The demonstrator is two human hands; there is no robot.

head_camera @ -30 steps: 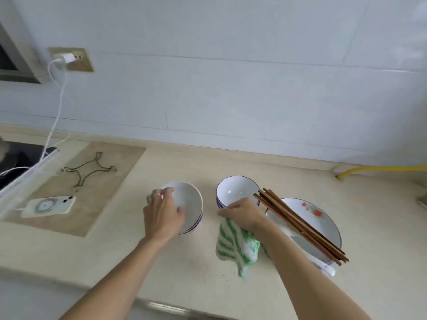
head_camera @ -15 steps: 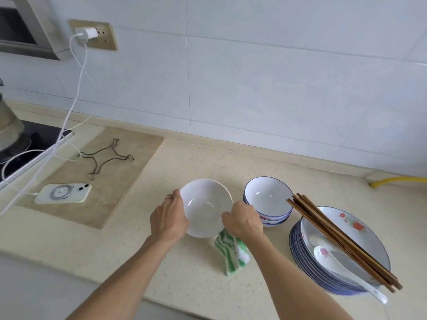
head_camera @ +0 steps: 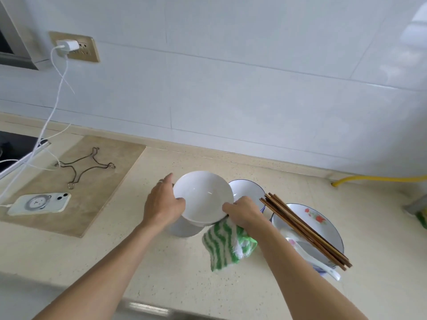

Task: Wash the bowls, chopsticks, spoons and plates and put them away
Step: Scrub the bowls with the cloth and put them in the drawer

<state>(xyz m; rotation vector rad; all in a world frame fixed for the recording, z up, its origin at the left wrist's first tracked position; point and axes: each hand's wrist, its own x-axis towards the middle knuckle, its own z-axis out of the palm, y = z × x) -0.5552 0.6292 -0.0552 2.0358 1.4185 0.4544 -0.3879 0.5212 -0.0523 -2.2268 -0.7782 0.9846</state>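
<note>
Much of the plates to the right of the right hand is covered by the chopsticks lying across them, and only the handle end of the spoon shows clearly. How many plates are stacked cannot be told. The blue-rimmed bowl beyond the right hand is partly hidden by the white bowl, and the white shape below that bowl may be another bowl or its shadow; it is hard to say. The stove far left of the left hand is cut off by the frame.

The left hand grips the white bowl's left rim, thumb on the inside. The right hand pinches its right rim while the green-striped cloth hangs from under that palm.

Against half a second ago, the bowl is lifted higher off the worktop and tilted more towards the camera, now overlapping the blue-rimmed bowl. The cloth hangs freer, below the right wrist. The phone and wire stand lie unmoved to the left.
</note>
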